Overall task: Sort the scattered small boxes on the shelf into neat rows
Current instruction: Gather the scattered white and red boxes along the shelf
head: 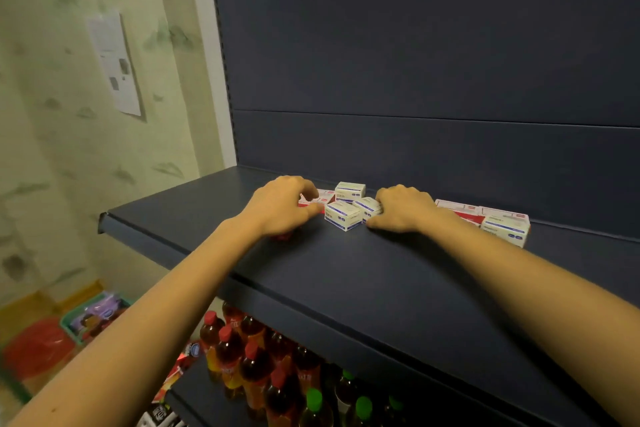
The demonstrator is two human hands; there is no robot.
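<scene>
1. The dark blue shelf [363,274] carries the small boxes toward its back, at 12 o'clock from the person.
2. The left hand [282,206] lies knuckles up. Its fingers are curled together over a red box [323,198], and the thumb is against the box's near edge. Something red shows under the palm, too hidden to name.
3. The right hand [403,210] also lies knuckles up. Its fingers are curled and pressed together on the tilted white box [369,206], with the thumb flat on the shelf at that box's 6 o'clock.
4. Between the hands, the front white box [343,216] touches the tilted one at its 9 o'clock. The back white box [349,191] stands at 12 o'clock from the front one.
5. At 3 o'clock from the right hand a pair of red boxes [457,208] lies side by side. The end white box [507,227] stands against them at their 4 o'clock.
6. Bottles [249,357] with red and green caps fill the lower shelf at 6 o'clock. A paper sheet [114,62] hangs on the wall at 10 o'clock.
</scene>
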